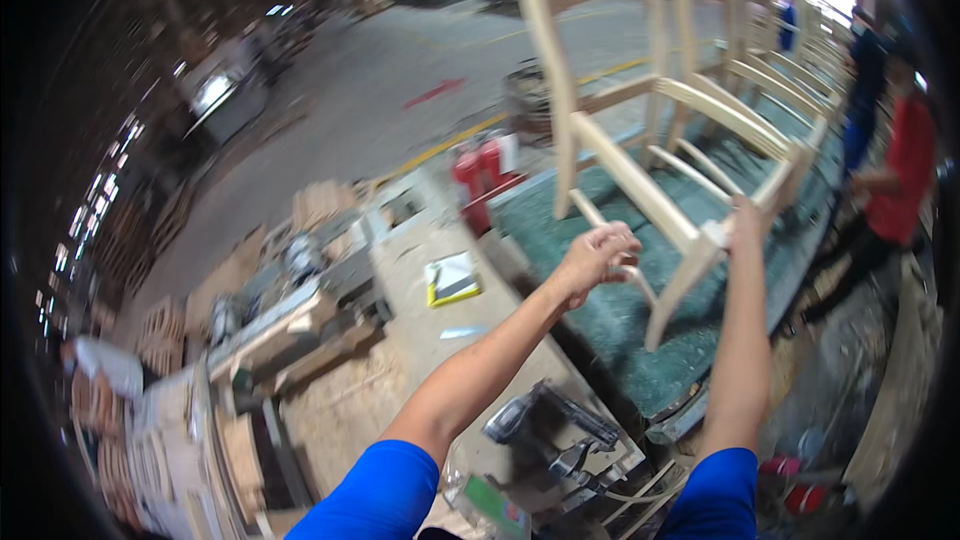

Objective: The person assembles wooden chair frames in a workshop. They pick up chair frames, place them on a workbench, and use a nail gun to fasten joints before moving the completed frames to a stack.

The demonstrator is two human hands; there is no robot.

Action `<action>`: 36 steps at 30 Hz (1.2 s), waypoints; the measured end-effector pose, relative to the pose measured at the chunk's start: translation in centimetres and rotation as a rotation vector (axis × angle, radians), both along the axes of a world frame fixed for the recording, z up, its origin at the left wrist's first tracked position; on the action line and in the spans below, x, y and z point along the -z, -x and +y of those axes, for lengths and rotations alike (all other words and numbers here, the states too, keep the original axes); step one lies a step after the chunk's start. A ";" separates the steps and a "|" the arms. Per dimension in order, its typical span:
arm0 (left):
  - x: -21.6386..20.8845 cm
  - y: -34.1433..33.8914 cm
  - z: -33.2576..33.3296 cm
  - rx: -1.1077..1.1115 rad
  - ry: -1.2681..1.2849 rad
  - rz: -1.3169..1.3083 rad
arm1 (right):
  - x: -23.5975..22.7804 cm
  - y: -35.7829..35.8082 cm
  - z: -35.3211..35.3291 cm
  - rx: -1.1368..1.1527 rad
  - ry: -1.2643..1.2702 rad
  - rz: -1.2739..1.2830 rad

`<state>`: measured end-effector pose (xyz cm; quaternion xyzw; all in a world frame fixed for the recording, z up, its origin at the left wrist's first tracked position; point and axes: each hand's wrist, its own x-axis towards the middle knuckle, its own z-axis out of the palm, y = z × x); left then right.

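A raw-wood chair frame (634,180) with curved, tapering legs (677,292) is over a mottled green worktop (622,342). The right hand (743,227) clasps its corner (713,234); the left hand (598,262) curls at a slender stretcher (584,207), grip unclear.

At the bottom of the frame we see two short blue sleeves. The left sleeve (375,493), left of centre, is a bright, plain royal blue, its hem curving around the arm. The right sleeve (715,495), at lower right, is the same blue, turning darker in shade. Past both hems, we find the left forearm (495,375) and right forearm (745,350) uncovered. The left hand (597,262) and right hand (745,228) are bare, the left one's fingers slightly blurred.
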<state>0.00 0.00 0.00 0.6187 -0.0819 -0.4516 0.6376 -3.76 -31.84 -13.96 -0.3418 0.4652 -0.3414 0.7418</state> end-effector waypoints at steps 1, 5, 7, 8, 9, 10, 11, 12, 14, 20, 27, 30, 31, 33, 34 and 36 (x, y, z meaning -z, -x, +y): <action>-0.1 0.7 1.9 0.016 -0.018 -0.070 | 0.8 0.5 -3.7 -0.123 0.070 0.069; 0.9 6.4 12.8 -0.210 0.055 -0.197 | -10.2 -5.1 -11.4 -0.562 0.230 -0.006; 0.1 9.6 18.9 -0.354 0.067 -0.237 | -14.7 -6.3 -8.2 -0.556 0.486 -0.047; -0.7 11.9 22.4 -0.407 0.072 -0.244 | -16.3 -5.0 -6.5 -0.505 0.633 -0.038; -1.3 15.2 26.5 -0.492 0.060 -0.259 | -17.4 -5.7 -2.6 -0.514 0.744 -0.059; -1.2 20.5 31.3 -0.669 0.018 -0.236 | -16.6 -6.5 3.7 -0.571 0.832 -0.069; -1.7 25.1 35.2 -0.792 -0.018 -0.226 | -16.4 -5.8 8.7 -0.604 0.902 -0.097; -2.1 30.0 38.6 -0.903 -0.041 -0.216 | -16.5 -4.8 13.8 -0.630 0.977 -0.138; -2.3 40.5 44.7 -1.163 -0.101 -0.196 | -17.5 -1.7 23.2 -0.713 1.102 -0.213; 4.4 70.6 53.2 -1.975 -0.065 0.020 | -19.2 13.7 47.9 -0.936 1.268 -0.495; 12.7 98.3 53.0 -2.322 -0.245 0.483 | -16.0 36.3 72.0 -1.493 1.225 -0.730; 13.8 108.5 50.9 -2.586 -0.315 0.497 | -13.5 45.1 83.8 -2.081 1.194 -0.686; 13.8 113.0 47.7 -2.695 -0.389 0.611 | -12.9 52.8 87.1 -2.395 1.152 -0.659; 13.3 118.0 46.4 -2.802 -0.531 0.700 | -11.6 60.8 91.5 -2.758 1.267 -0.898; 13.0 120.2 45.7 -2.820 -0.644 0.780 | -10.2 64.0 93.6 -2.891 1.395 -1.167; 12.6 123.6 42.8 -2.934 -0.674 0.861 | -6.9 71.8 95.1 -3.035 1.507 -1.332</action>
